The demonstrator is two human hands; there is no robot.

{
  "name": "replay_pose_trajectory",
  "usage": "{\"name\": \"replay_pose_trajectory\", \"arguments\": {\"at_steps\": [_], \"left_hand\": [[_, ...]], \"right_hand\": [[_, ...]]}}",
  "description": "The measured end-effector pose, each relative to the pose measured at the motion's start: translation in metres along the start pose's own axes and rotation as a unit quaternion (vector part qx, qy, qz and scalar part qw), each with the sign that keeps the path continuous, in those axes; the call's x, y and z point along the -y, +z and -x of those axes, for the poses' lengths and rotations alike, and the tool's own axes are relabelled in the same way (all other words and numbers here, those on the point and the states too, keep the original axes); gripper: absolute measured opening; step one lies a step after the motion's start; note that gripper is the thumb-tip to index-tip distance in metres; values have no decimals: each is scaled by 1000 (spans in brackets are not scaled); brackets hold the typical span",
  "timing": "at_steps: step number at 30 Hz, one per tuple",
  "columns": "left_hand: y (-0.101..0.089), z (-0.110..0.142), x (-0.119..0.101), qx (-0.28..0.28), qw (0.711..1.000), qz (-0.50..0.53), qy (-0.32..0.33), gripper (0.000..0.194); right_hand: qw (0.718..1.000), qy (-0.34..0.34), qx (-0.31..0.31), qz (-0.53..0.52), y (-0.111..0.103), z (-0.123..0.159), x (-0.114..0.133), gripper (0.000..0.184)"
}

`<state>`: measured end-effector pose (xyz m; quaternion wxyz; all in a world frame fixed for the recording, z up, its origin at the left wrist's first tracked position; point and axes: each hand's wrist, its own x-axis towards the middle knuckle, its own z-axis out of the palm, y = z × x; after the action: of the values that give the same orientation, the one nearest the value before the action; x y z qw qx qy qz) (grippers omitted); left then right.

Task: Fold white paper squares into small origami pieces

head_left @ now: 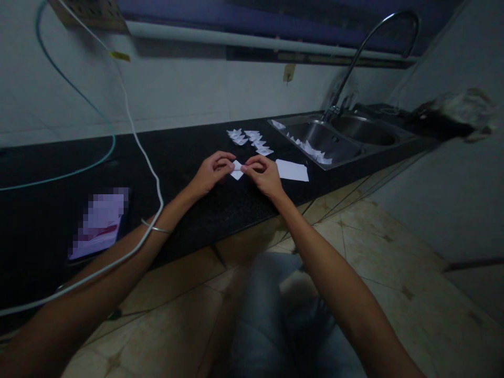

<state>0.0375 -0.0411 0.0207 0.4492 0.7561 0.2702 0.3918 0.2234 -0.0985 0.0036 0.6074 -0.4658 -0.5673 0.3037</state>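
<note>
A small piece of folded white paper [237, 171] lies at the black countertop, pinched from both sides. My left hand [213, 172] is closed on its left corner, thumb and forefinger together. On the opposite corner, my right hand [263, 174] grips it the same way. Just right of that hand rests a stack of white paper sheets [293, 170]. Behind my hands, several folded paper pieces [258, 142] stand in rows with pointed tips up. The fingertips hide the side corners of the held paper.
A double steel sink [342, 152] with a tall curved faucet [354, 58] is at the right, more folded papers [311, 151] along its near rim. At left lie a phone [100, 223] and a white cable [147, 157] crossing over my left forearm. The black counter [189, 231] ends in front of me.
</note>
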Motion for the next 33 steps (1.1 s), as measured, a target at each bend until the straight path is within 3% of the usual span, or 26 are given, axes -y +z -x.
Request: {"name": "replay_pose_trajectory", "arguments": {"at_steps": [2,6,11,23,33], "left_hand": [[1,0,3,31,999,-16,-18,32],[4,2,6,75,994,-71,17,41],[6,5,5,77,992,-99,21,38],[5,7,1,94,983,-155,39,35],[6,6,1,112,984,-123,67,41]], "right_hand": [[1000,-3,2,3,0,0,2,36],[1000,-23,6,-1,1,0,3,29],[999,-30,20,-8,0,0,2,25],[994,-7,104,9,0,0,1,43],[992,-45,102,60,-2,0,-5,50]]}}
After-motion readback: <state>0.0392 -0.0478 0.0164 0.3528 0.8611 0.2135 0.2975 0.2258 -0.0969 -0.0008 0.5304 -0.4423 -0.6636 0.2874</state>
